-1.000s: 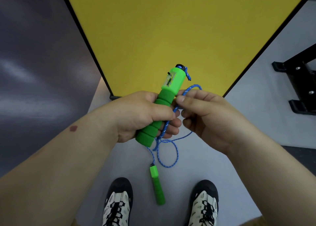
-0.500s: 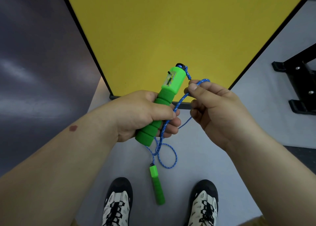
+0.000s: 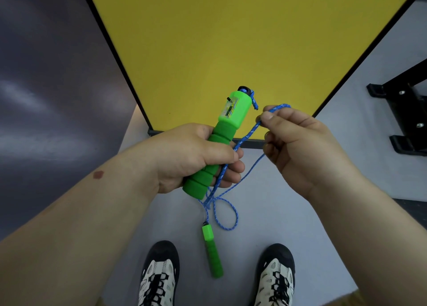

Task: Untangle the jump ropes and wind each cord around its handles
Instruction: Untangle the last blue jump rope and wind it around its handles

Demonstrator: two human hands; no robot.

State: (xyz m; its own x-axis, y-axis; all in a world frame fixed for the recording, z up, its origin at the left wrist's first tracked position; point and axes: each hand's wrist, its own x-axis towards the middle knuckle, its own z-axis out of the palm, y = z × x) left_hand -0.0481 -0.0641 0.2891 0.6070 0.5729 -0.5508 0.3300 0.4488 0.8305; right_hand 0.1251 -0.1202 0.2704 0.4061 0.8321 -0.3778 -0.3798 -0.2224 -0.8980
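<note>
My left hand grips the foam part of a green jump rope handle, whose counter end points up and away. The blue cord leaves the handle's black top cap, and a stretch of it runs under my left fingers. My right hand pinches a bend of that cord between thumb and forefinger, up and to the right of the handle. Below my hands the cord hangs in a small loop. The second green handle dangles on the cord between my shoes.
A yellow mat with a black edge lies ahead on the grey floor. A black metal frame stands at the right. My two shoes are at the bottom. A dark wall is at the left.
My right hand has moved up and to the right, away from my left hand, drawing the blue cord out. The hanging loop has shrunk. My left hand and the handle have stayed put.
</note>
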